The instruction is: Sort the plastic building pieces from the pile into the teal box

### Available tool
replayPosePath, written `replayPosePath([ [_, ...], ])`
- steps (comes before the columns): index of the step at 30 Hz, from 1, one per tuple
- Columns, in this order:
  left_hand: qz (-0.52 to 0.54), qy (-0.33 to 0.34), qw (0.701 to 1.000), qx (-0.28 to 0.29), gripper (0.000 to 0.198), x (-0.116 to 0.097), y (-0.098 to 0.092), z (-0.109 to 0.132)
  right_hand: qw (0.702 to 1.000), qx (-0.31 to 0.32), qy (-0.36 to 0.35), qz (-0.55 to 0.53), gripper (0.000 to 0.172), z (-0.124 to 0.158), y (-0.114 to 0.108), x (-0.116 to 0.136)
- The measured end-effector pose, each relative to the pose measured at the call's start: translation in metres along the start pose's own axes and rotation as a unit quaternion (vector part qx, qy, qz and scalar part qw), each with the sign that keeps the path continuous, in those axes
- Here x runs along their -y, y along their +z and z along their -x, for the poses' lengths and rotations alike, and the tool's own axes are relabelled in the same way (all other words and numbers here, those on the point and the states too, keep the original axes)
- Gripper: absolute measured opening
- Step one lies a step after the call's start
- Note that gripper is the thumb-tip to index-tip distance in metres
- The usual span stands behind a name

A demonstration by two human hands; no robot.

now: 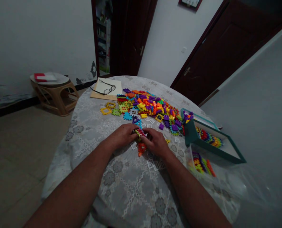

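Observation:
My left hand (126, 134) and my right hand (155, 141) meet near the middle of the table. Both are closed on a small cluster of toothed plastic building pieces (139, 132) in pink and yellow-green. Below my fingers an orange triangular piece (141, 148) shows; whether it is joined to the cluster I cannot tell. Just beyond my fingertips lie blue and purple toothed pieces (136, 121). Farther back spreads a large heap of colourful building pieces (152, 104), with yellow square frames (106, 110) at its left side.
Eyeglasses (107, 91) rest on a paper pad (117, 85) at the back left. On the right stands a green box (216, 149) holding rows of pieces, with a clear plastic bag (235, 183) of pieces in front. A stool (62, 101) stands beyond the table's left edge.

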State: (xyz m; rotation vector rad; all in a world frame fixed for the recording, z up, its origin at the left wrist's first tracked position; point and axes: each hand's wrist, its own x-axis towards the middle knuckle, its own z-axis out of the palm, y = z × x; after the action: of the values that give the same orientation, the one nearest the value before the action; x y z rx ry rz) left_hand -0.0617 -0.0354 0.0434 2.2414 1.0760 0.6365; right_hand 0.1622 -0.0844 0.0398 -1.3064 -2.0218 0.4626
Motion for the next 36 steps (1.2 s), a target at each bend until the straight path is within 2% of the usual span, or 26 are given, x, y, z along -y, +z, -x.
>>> replayPosePath([
  [4,0.016,-0.001,1.000,0.001,0.034,0.001,0.001,-0.002,0.999,0.012,-0.013,0.046,0.034,-0.003,0.001,0.010],
  [12,0.037,-0.012,0.999,0.004,0.046,0.003,-0.003,-0.006,0.991,0.021,0.049,0.124,0.025,-0.009,0.005,0.018],
  [16,0.030,-0.023,0.999,0.016,0.050,0.004,-0.005,-0.007,0.982,0.035,0.091,0.160,0.028,-0.010,0.003,0.026],
  [21,0.021,-0.028,0.999,0.021,0.053,0.001,-0.007,-0.008,0.976,0.051,0.134,0.163,0.034,-0.016,0.003,0.032],
  [25,0.031,-0.019,0.999,0.005,0.055,-0.001,-0.008,-0.008,0.980,0.027,0.158,0.118,0.032,-0.017,-0.005,0.027],
  [27,0.037,-0.030,0.999,-0.002,0.058,-0.002,-0.009,-0.008,0.985,-0.013,0.156,0.078,0.028,-0.013,-0.021,0.023],
  [29,0.039,-0.040,0.998,-0.013,0.061,-0.003,-0.010,-0.008,0.986,-0.068,0.143,0.048,0.026,-0.007,-0.050,0.017],
  [31,0.033,-0.048,0.998,-0.018,0.063,-0.004,-0.011,-0.008,0.981,-0.135,0.130,0.045,0.025,0.002,-0.091,0.007],
  [33,0.029,-0.053,0.998,-0.015,0.064,-0.005,-0.012,-0.008,0.964,-0.208,0.142,0.088,0.023,0.012,-0.138,-0.010],
  [36,0.029,-0.052,0.998,-0.010,0.066,-0.006,-0.012,-0.009,0.926,-0.259,0.235,0.143,0.030,0.029,-0.203,-0.047],
])
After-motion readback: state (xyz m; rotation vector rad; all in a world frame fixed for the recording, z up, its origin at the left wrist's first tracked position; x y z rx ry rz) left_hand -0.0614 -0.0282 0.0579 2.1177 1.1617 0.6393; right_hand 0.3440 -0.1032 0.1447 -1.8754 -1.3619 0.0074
